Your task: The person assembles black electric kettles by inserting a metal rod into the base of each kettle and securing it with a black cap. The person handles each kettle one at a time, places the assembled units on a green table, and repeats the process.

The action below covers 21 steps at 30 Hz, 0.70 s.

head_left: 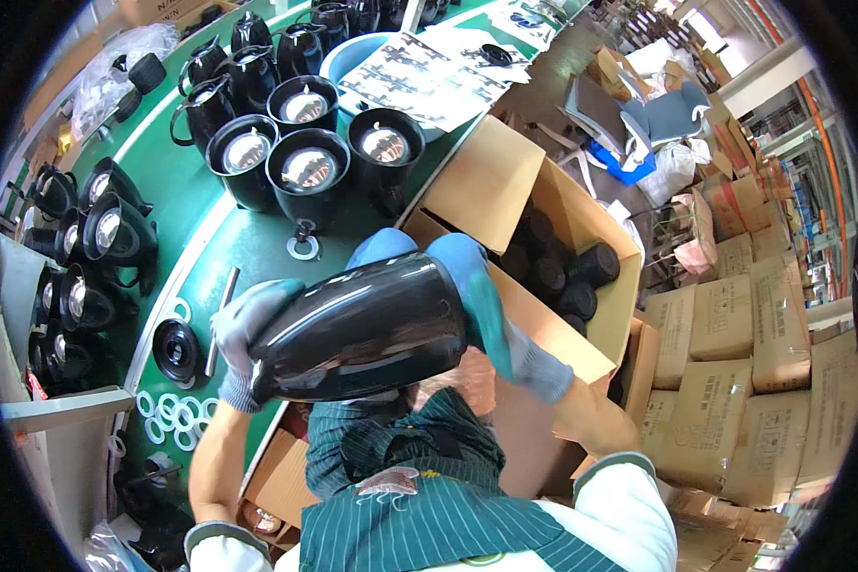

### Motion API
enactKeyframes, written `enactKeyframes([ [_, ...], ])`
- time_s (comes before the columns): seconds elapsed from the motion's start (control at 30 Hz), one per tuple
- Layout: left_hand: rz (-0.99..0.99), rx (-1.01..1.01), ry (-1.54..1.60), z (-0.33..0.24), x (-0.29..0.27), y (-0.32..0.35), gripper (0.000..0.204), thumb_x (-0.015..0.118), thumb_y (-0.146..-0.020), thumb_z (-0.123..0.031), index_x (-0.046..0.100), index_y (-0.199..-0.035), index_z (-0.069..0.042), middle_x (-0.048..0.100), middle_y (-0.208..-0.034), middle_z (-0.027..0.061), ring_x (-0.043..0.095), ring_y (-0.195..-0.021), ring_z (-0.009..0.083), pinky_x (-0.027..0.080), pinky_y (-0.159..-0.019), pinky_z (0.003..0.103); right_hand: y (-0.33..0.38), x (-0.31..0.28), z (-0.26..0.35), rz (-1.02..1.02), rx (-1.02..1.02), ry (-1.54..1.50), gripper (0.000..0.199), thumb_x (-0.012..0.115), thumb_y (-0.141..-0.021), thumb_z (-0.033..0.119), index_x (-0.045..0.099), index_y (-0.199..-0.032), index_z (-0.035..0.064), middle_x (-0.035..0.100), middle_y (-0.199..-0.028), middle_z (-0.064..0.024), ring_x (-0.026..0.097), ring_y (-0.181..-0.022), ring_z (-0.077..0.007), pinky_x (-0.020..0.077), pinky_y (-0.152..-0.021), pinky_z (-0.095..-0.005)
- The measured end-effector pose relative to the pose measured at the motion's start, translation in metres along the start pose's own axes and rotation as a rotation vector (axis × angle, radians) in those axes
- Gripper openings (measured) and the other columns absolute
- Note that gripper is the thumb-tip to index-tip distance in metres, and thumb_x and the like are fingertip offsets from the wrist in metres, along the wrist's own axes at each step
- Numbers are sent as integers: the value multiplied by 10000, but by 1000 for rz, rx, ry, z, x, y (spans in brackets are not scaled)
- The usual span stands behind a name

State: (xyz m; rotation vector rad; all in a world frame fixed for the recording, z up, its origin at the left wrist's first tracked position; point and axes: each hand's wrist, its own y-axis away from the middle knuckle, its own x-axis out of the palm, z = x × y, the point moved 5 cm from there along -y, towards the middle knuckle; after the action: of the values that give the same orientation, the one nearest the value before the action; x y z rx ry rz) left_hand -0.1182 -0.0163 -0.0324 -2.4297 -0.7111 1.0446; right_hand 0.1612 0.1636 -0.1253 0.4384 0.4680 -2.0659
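Note:
A glossy black jug body [362,329] lies on its side above my lap, held between both gloved hands. My left hand [248,329] grips its narrower left end, with the glove blurred a little. At the wider right end my right hand [481,305] is wrapped round the body, its blue-green palm coating showing. The jug's underside and inside are hidden. On the green table [200,276] beside my left hand lie a metal rod [221,324], a round black part [175,351] and several white rings [167,415].
Beyond the jug, several black jugs with silvery inner bottoms [310,170] stand on the table. A blue basin [338,59] has printed sheets [419,76] over it. At right, an open carton [601,210] contains black cylindrical parts [596,265]. Stacked cartons [720,400] line the far right.

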Motion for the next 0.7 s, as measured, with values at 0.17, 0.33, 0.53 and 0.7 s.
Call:
enactKeyframes([
  [0.17, 48, -438, 661, 38, 43, 34, 336, 773, -771, -154, 757, -1063, 12, 764, -1000, 144, 738, -935, 275, 566, -916, 362, -28, -8, 124, -74, -279, 89, 893, 514, -1049, 498, 60, -1664, 37, 97, -1724, -205, 171, -1582, -332, 167, -1278, -430],
  [0.33, 34, 455, -311, -43, -8, -8, 357, 782, -799, -176, 737, -1087, 31, 765, -983, 129, 732, -914, 253, 567, -921, 381, -20, -1, 91, -168, -122, -272, 907, 501, -1032, 552, 107, -1659, 27, 102, -1711, -249, 169, -1574, -395, 149, -1274, -471],
  [0.53, -26, -204, 285, 34, 23, 39, 366, 732, -894, -172, 700, -1182, 52, 742, -1090, 130, 709, -975, 213, 553, -926, 345, -13, -11, 131, -155, -412, -181, 911, 499, -1016, 581, 172, -1650, 14, 107, -1696, -293, 171, -1567, -451, 127, -1272, -511],
  [0.7, 22, -387, 489, 19, 44, 27, 447, 777, -863, -233, 705, -1187, 66, 750, -1096, 126, 712, -990, 197, 554, -928, 328, 29, 4, 55, -193, -146, -518, 785, 509, -1052, 434, 219, -1638, 0, 173, -1693, -257, 206, -1566, -378, 175, -1268, -456],
])
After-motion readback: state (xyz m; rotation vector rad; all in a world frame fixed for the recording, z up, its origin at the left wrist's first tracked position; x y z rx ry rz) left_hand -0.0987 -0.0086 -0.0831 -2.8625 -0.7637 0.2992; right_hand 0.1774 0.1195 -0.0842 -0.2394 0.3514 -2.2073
